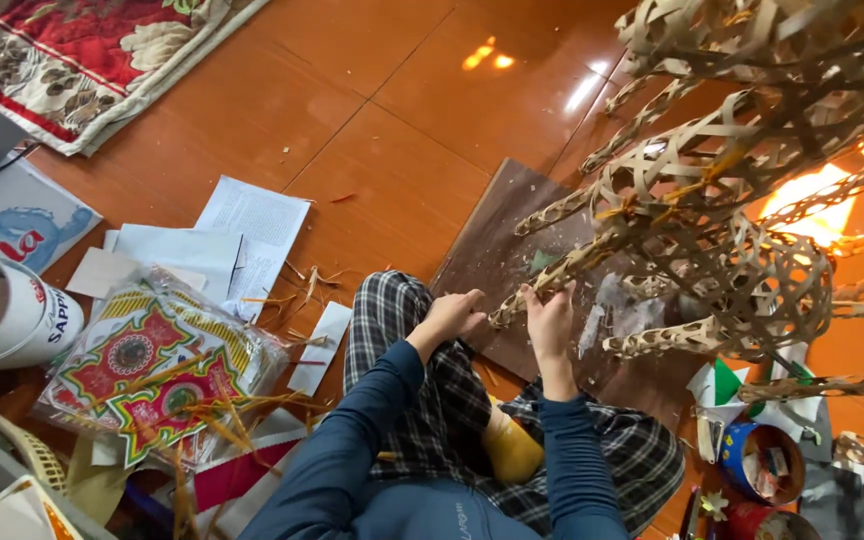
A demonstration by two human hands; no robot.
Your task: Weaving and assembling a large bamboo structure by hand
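Both hands pinch one woven bamboo leg (552, 278): left hand (455, 314) closed low, right hand (550, 318) closed higher; I'd grip firmly, bending gently.

woven bamboo frame (742, 200) cut off top and right.

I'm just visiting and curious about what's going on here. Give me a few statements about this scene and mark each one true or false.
1. Both hands, the left hand and the right hand, are on a leg of the woven bamboo frame. True.
2. The person sits at a table. False: they sit on a glossy orange tiled floor.
3. A dark board lies under the frame. True.
4. The person wears shorts. False: they wear plaid trousers.
5. The colourful patterned sheets in plastic wrap lie on the person's left. True.
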